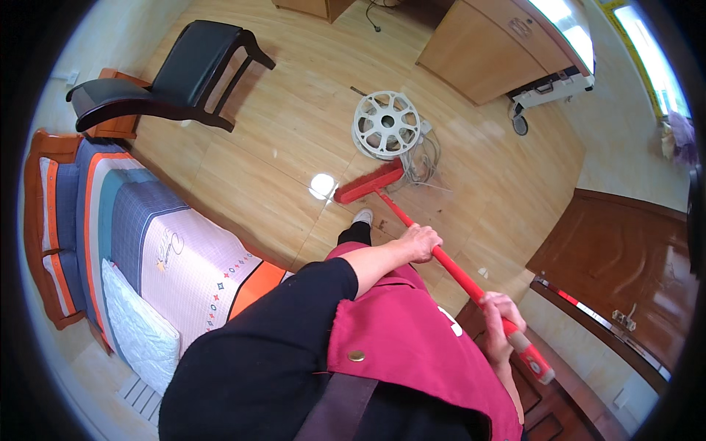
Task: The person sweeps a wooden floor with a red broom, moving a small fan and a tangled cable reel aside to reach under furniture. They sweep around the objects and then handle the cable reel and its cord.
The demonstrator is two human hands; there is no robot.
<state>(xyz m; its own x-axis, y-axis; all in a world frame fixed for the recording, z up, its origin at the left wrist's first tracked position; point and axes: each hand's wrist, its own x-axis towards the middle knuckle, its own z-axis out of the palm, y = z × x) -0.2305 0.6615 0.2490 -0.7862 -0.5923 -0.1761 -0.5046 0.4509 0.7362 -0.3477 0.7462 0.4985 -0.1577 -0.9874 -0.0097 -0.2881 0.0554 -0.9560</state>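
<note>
A broom with a red head point(368, 183) and a long red handle slants across the view. My left hand point(422, 243) is closed around the middle of the handle. Nearer its capped end, my right hand point(503, 320) grips the same handle. The bristles rest on the wood-look floor point(276, 165), beside a white plastic reel point(387, 121). Loose grey cable point(424, 160) trails from the reel and lies close to the broom head's right end. Small dark bits of debris point(383, 224) lie on the floor near my shoe.
A bed point(187, 248) with striped bedding runs along the left. Beyond it stands a black padded chair point(190, 66). A wooden desk point(485, 49) is at the upper right, with a pale case point(551, 91) beside it. A brown door point(618, 270) stands at the right.
</note>
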